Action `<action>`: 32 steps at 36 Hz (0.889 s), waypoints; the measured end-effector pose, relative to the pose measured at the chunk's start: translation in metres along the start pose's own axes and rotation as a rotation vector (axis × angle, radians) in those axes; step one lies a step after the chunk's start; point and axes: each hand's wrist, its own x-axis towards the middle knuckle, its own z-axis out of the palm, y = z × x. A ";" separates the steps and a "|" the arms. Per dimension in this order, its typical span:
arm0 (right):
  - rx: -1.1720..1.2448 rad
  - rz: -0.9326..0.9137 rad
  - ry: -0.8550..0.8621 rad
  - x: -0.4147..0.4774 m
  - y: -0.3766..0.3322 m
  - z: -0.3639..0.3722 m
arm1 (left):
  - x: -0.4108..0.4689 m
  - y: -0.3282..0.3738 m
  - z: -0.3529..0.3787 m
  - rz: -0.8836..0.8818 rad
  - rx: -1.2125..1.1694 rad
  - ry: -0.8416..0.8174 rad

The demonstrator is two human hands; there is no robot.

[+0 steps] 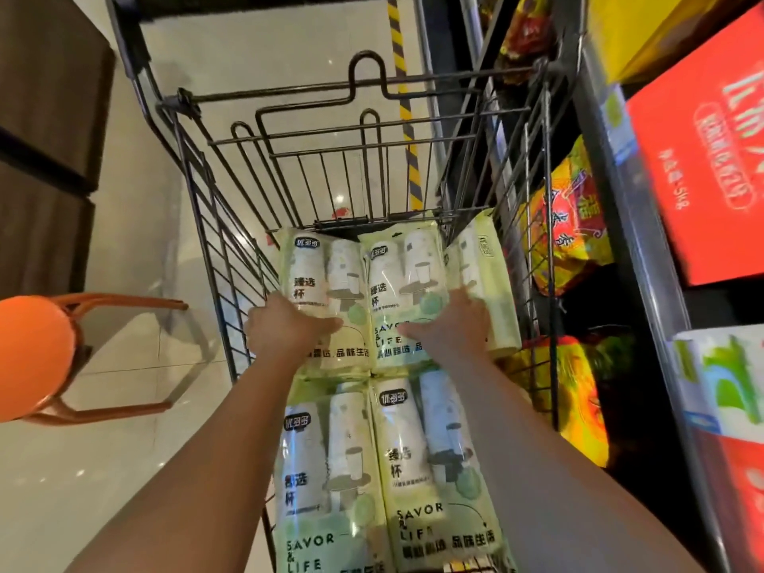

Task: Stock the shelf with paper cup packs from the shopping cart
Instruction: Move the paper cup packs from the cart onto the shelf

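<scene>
Shopping cart (pixel 215 225), wire walls, seen from above, parked just beside shelf (pixel 638 229) on the right. Five paper cup packs inside, all pale green plastic w/ cup print. Four lie flat in a 2x2 block: far-L pack (pixel 314 266) and far-R pack (pixel 403 279) side by side and touching at the cart's far end, near-L pack (pixel 318 469) and near-R pack (pixel 434 461) closer to camera, also touching. Fifth one, edge-up pack (pixel 490 283), stands tilted on its long edge between far-R pack and the cart's right wall.

Both arms reach in over the near packs. L hand (pixel 285 324) grasps far-L pack: thumb lies across the printed face, other fingers curl round the pack's left edge next to the wire wall. R hand (pixel 448 324) sits on far-R pack, thumb spread left over the face, fingers reaching to the pack's right edge where it meets edge-up pack; tips hidden there, so can't tell if it's grasping or just resting flat.

All packs in the cart, none on the shelf.

Shelf side: red box (pixel 703 167) up top, yellow bags (pixel 566 229) lower down behind the cart wire, white-green wrapped pack (pixel 727 386) at right edge. Orange stool (pixel 33 357) on pale floor tiles at left. Yellow-black tape (pixel 403 101) on the floor past the cart.
</scene>
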 end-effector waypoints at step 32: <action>0.521 -0.118 0.248 -0.177 0.018 -0.069 | -0.139 -0.068 -0.088 0.410 -0.599 -0.261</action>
